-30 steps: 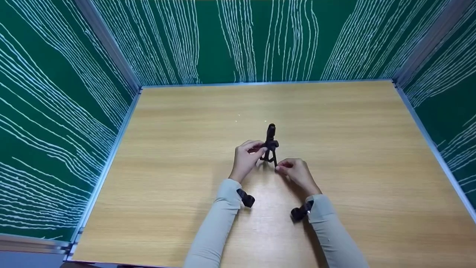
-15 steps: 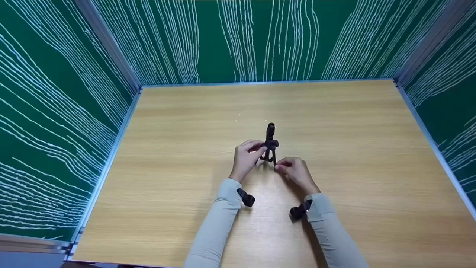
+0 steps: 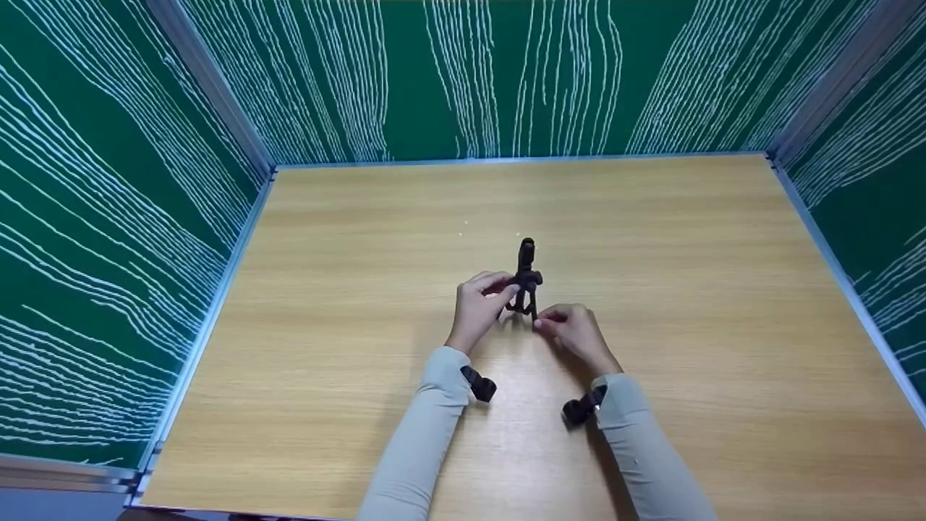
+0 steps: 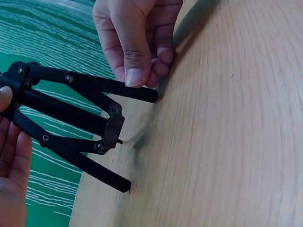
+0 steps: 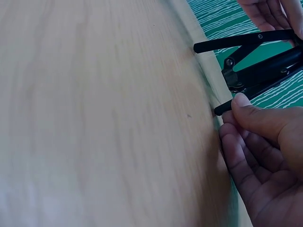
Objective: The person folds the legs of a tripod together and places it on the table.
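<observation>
A small black tripod (image 3: 527,278) stands upright near the middle of the wooden table, its legs spread and braced to a centre column. My left hand (image 3: 478,307) grips the tripod's upper body between thumb and fingers. Low down on one leg, my right hand (image 3: 575,334) pinches the leg near its foot with thumb and fingertips. In the left wrist view the hinged legs (image 4: 90,165) and the right hand's thumb (image 4: 135,71) on one of them show clearly. The right wrist view shows the right thumb (image 5: 244,101) over the leg's end, close to the tabletop.
The wooden table (image 3: 347,289) spreads around both hands. Green panels (image 3: 405,87) with wavy white lines stand at its back and sides, framed by metal posts (image 3: 217,79). A few tiny pale specks lie behind the tripod. Both wrists wear a black camera (image 3: 480,385).
My right hand has shifted very slightly up and left with the tripod leg, which sits a little closer in. The left hand keeps its hold in place.
</observation>
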Action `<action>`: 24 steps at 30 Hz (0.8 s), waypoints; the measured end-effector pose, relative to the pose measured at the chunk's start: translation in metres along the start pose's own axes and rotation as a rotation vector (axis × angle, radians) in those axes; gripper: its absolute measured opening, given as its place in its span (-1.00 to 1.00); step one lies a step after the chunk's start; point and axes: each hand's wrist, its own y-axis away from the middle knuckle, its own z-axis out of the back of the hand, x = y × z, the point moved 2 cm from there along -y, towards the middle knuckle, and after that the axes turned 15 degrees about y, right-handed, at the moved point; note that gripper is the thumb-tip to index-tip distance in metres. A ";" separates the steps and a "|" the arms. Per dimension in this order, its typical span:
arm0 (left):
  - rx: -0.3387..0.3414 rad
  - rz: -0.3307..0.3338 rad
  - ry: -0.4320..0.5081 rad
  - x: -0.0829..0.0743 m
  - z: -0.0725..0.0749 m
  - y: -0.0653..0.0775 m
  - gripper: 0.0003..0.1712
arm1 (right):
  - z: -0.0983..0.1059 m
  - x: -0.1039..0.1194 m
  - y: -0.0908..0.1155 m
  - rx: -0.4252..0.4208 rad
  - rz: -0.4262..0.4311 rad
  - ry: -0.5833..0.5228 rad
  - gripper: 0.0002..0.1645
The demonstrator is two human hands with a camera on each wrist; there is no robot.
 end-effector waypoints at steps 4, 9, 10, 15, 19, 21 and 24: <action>-0.001 -0.011 -0.005 0.000 0.001 0.000 -0.81 | 0.000 0.001 -0.001 0.009 0.010 -0.017 -0.79; -0.005 -0.017 0.000 -0.001 0.002 -0.001 -0.80 | 0.000 0.003 -0.002 0.013 0.017 -0.021 -0.80; -0.005 -0.018 -0.001 0.000 0.002 0.000 -0.80 | 0.000 0.002 -0.003 0.012 0.016 -0.021 -0.81; -0.008 -0.011 -0.005 0.000 0.002 0.000 -0.80 | -0.001 0.002 -0.004 -0.004 0.033 0.005 -0.82; -0.011 0.003 -0.007 -0.001 0.002 0.000 -0.79 | -0.001 0.002 -0.004 -0.010 0.034 0.022 -0.83; -0.013 0.009 -0.007 -0.001 0.001 0.001 -0.79 | -0.001 0.002 -0.004 -0.004 0.024 0.016 -0.83; -0.015 0.014 -0.007 -0.001 0.001 0.001 -0.79 | -0.002 0.002 -0.003 0.001 0.019 0.013 -0.82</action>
